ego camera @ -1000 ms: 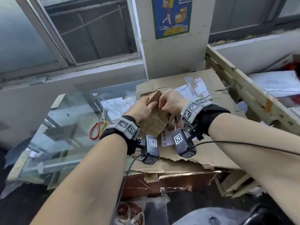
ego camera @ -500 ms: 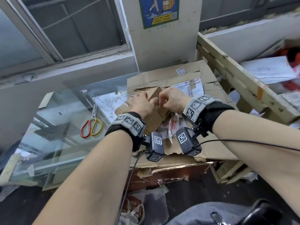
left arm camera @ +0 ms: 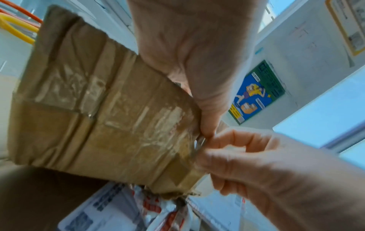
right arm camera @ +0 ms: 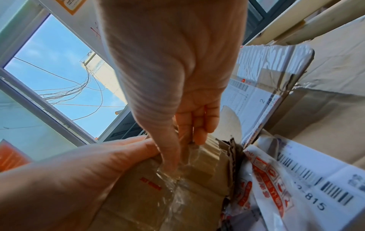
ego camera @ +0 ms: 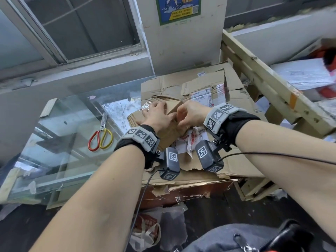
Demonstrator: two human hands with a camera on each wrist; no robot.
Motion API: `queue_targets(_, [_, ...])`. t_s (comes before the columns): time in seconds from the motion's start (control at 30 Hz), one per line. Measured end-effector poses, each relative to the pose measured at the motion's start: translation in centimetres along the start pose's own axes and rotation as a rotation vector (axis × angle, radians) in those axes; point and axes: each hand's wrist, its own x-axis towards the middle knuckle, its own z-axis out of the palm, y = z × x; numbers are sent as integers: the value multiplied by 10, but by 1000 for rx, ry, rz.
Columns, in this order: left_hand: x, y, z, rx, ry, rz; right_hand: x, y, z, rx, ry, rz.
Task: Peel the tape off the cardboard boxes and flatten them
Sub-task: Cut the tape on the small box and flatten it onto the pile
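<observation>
A small crumpled brown cardboard box [ego camera: 171, 110] [left arm camera: 102, 112] [right arm camera: 138, 195], wrapped in clear tape [left arm camera: 138, 115], is held over a pile of flattened cardboard [ego camera: 234, 160]. My left hand [ego camera: 158, 115] [left arm camera: 197, 62] grips the box from its left side, thumb on the near face. My right hand [ego camera: 189, 113] [right arm camera: 177, 140] pinches a wrinkled strip of clear tape [right arm camera: 173, 176] at the box's right corner between thumb and fingers. Most fingertips are hidden behind the box in the head view.
Red-and-yellow-handled scissors [ego camera: 101, 139] lie on a glass tabletop [ego camera: 54, 142] to the left. Torn shipping labels and a white printed bag [ego camera: 190, 140] lie under the box. A wooden frame [ego camera: 272, 91] runs along the right. A wall and window stand behind.
The head view has shifted downward and left, so the scene sits higher. Both hands stay on the small box; the right hand's fingers have closed onto the tape at the corner.
</observation>
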Motion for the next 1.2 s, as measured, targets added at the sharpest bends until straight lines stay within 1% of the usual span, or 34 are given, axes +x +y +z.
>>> queue_targets(0.03, [2,-4,-5,-26,-23,21,1,1,2,-4,11,-7])
queue_targets(0.13, [2,-22,-24,-130,-149,85,6,1,4,22,47,11])
queue_targets(0.17, [0,-27,-27,-109,-160,103,7,0,2,53,57,22])
queue_targets(0.2, [-3,-32,-28,-49,-127,117,8,-3,0,84,64,26])
queue_targets(0.27, [-8,-39,-26,50,1,122,11,-11,-2,116,61,2])
queue_targets(0.3, [-9,-43,-23,55,43,118,13,-16,0,110,61,-15])
queue_targets(0.33, [-7,-46,-21,44,54,111,14,-20,3,100,67,-27])
queue_targets(0.43, [-4,-54,-19,8,29,99,19,-24,13,126,88,-18])
queue_targets(0.57, [6,-62,-19,-28,12,107,27,-24,17,149,79,21])
queue_targets(0.7, [12,-68,-19,-48,-13,119,29,-25,21,112,85,-1])
queue_targets(0.77, [12,-67,-18,-39,-3,110,30,-25,21,94,93,-2])
queue_targets(0.87, [9,-62,-18,-17,14,103,30,-25,21,86,64,-11])
queue_targets(0.93, [8,-65,-19,-57,7,90,28,-25,21,59,60,-43])
queue_targets(1.0, [4,-65,-20,-99,8,76,29,-25,21,20,80,-89])
queue_targets(1.13, [-1,-60,-20,-148,35,5,33,-27,26,-199,174,-181])
queue_targets(1.2, [0,-63,-24,-235,-19,-8,32,-27,28,-220,227,-176])
